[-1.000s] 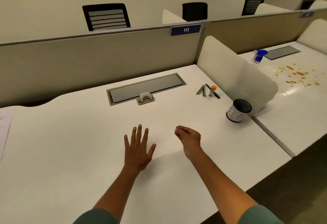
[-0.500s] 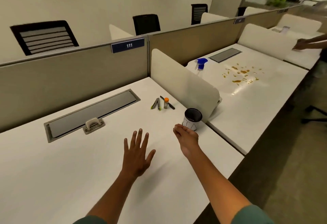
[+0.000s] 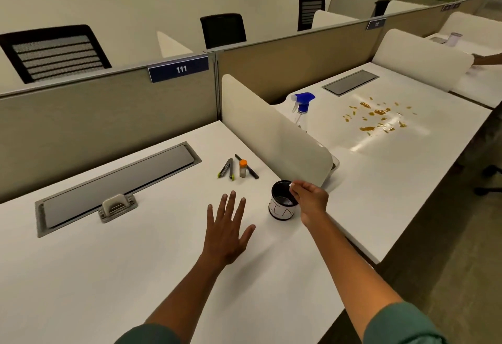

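A black cup with a white label stands near the right end of the white desk. My right hand is over the cup's right rim, and its fingertips pinch a small white bit above the opening. My left hand lies flat on the desk left of the cup, fingers straight and spread, holding nothing.
Pens and an orange-capped tube lie behind the cup. A cream divider panel separates the neighbouring desk, which bears a blue-topped spray bottle and a brown spill. A grey cable tray sits at the back. Another person's hand is far right.
My right hand has moved forward and right from the open desk to above the cup. My view has turned right. The left hand has stayed flat.
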Tool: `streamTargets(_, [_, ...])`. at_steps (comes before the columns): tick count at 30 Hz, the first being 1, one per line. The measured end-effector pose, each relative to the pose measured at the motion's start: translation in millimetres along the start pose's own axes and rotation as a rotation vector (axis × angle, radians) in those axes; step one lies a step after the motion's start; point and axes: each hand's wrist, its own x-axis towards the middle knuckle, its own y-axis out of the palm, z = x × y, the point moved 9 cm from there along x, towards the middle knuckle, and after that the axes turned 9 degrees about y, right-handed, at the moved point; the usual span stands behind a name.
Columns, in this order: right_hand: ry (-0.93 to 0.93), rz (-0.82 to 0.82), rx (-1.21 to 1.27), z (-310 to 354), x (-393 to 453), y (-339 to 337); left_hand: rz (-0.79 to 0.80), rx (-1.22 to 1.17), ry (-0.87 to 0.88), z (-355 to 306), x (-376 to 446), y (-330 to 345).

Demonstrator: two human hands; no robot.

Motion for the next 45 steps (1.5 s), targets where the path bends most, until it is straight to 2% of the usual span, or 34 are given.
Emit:
streamTargets(6, [-0.150,-0.101,-0.443,15,25,3,0.019,0.006,-0.011,1,13,12])
streamTargets(11, [-0.353,-0.064,-0.860,23,29,22,0.035,0.007,-0.016,1,19,17])
streamTargets(15, [-0.440,-0.029,-1.021,21,30,31,0.030,0.000,-0.019,0,24,19])
streamTargets(21, [-0.625,-0.003,-1.141,29,19,44,0.039,0.012,-0.022,-1,27,20])
streamTargets(25, [-0.624,0.068,-1.243,21,18,50,0.036,0.010,-0.018,-1,25,19])
streamTargets(33, [-0.801,0.086,-1.102,17,-23,61,0.046,0.016,-0.045,13,9,13])
streamTargets(39, [-0.849,0.239,-1.099,-19,-59,88,0.034,0.026,-0.105,40,-28,-1])
streamTargets(45, [-0.846,0.333,-1.235,-77,-105,120,0.032,0.026,-0.185,78,-90,-12])
